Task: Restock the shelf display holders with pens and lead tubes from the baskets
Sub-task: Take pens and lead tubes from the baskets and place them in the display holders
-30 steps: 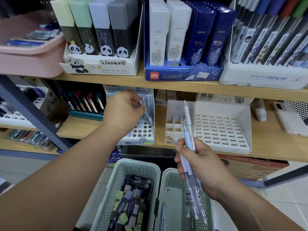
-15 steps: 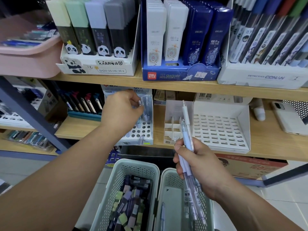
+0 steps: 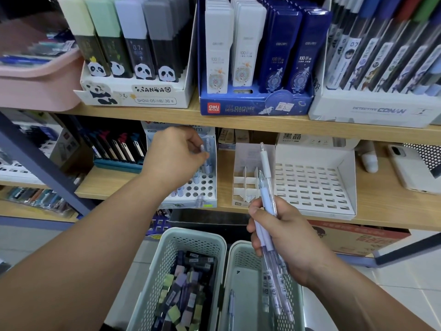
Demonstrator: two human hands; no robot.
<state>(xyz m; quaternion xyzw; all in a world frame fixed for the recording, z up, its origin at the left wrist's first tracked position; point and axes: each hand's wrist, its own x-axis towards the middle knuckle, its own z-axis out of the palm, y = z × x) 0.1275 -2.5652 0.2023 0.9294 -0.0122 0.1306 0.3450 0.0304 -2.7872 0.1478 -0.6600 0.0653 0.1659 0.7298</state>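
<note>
So left hand (image 3: pixel 174 158) is pinching a pale lilac plastic pen (image 3: pixel 207 155) over the white round-holed display holder (image 3: pixel 202 185), which sits at the lower wooden shelf's (image 3: pixel 114 182) front edge. Right hand (image 3: pixel 281 232) grips a bunch of lilac clear-barrelled pens (image 3: pixel 267 187) above the pale green mesh basket (image 3: pixel 235 254).

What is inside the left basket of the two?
Lead tubes lie piled in the left basket, dark bodies with green, yellow and purple caps. What lies beneath the top layer is covered.
</note>
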